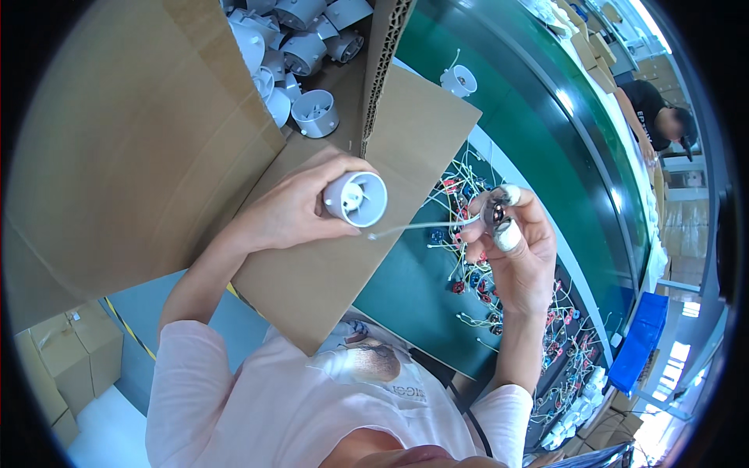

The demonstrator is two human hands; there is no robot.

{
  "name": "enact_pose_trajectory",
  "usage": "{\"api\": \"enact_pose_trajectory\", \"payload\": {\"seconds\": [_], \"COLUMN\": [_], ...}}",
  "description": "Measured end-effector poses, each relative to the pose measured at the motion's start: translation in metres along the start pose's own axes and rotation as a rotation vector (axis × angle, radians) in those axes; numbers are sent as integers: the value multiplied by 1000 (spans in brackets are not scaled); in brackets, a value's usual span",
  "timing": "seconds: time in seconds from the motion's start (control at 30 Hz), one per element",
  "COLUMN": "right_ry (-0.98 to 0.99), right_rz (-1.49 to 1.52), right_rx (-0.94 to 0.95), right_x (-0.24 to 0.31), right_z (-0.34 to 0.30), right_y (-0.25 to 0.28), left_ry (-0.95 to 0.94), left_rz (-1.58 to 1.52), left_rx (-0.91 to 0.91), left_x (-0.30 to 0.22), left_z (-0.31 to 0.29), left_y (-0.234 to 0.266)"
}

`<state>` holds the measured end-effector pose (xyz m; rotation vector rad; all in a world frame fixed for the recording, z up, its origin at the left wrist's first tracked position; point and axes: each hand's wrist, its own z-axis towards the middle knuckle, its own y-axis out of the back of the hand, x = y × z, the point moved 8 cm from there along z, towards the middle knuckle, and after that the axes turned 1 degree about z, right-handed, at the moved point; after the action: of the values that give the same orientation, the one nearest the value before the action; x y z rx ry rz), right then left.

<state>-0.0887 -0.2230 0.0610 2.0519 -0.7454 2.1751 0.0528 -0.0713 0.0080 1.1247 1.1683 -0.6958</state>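
Note:
My left hand [292, 204] is wrapped round a white cylindrical plastic housing [357, 198], its hollow end with inner ribs facing up. It is held over a cardboard flap [413, 117]. To the right, my right hand [519, 242] pinches a small dark motor [496, 212] between taped fingertips. A white wire [425, 226] runs from the motor leftward, its free end close to the housing but apart from it. White coverings wrap the right thumb and a fingertip.
An open cardboard box [140, 132] at the left holds several white housings [314, 114]. Many small wired motors [484, 292] lie on the green table beneath my right hand. One housing [459, 80] stands on the green conveyor [546, 117]. A co-worker [659, 117] is at the far right, above a blue bin [638, 343].

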Motion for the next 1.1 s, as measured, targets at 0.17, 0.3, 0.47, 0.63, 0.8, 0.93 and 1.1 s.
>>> {"api": "enact_pose_trajectory", "payload": {"seconds": [0.17,0.3,0.47,0.63,0.8,0.93,1.1], "right_ry": [137,98,71,66,68,83,-14], "right_rz": [65,70,91,91,1,-93,-355], "right_rx": [31,49,92,120,126,193,226], "right_x": [4,-2,-6,-11,-7,-1,-8], "right_z": [12,23,32,37,39,38,28], "right_y": [-9,-7,-13,-17,-21,-34,-64], "left_ry": [31,-18,-106,-80,-87,-30,-91], "left_rz": [-171,-313,-294,-224,-262,-378,-163], "left_rx": [69,106,162,148,173,138,47], "left_x": [0,8,0,2,-2,5,-12], "left_z": [0,2,3,5,5,3,-1], "left_y": [-9,-9,-10,-9,-12,-11,-1]}}
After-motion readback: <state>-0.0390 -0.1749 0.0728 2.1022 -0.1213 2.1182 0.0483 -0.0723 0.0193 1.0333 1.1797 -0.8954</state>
